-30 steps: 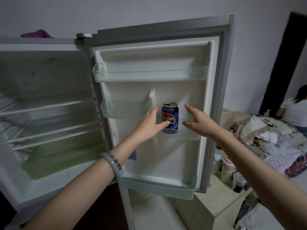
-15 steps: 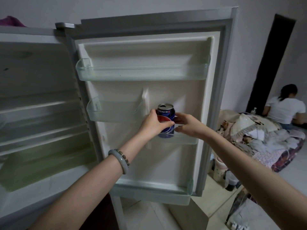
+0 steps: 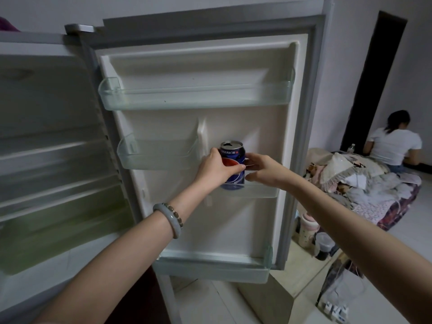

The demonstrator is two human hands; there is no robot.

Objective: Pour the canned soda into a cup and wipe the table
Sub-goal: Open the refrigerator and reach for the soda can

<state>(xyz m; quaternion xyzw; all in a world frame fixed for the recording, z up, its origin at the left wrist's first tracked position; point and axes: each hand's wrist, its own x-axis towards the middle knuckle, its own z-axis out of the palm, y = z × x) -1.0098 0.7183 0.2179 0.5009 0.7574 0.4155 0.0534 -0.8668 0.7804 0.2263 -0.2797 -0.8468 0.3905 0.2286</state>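
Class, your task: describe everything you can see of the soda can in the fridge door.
The soda can is a dark blue, metal-looking cylinder with a silver rim, a red, white and blue round logo and white print near the top. It stands upright in a small clear shelf on the open fridge door, its base showing through the shelf's rail. The left hand wraps round its front; the right hand grips its other side. Whether it is opened I cannot tell.

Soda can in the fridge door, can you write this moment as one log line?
soda can: upright, in door shelf | left hand: grips can | right hand: holds can
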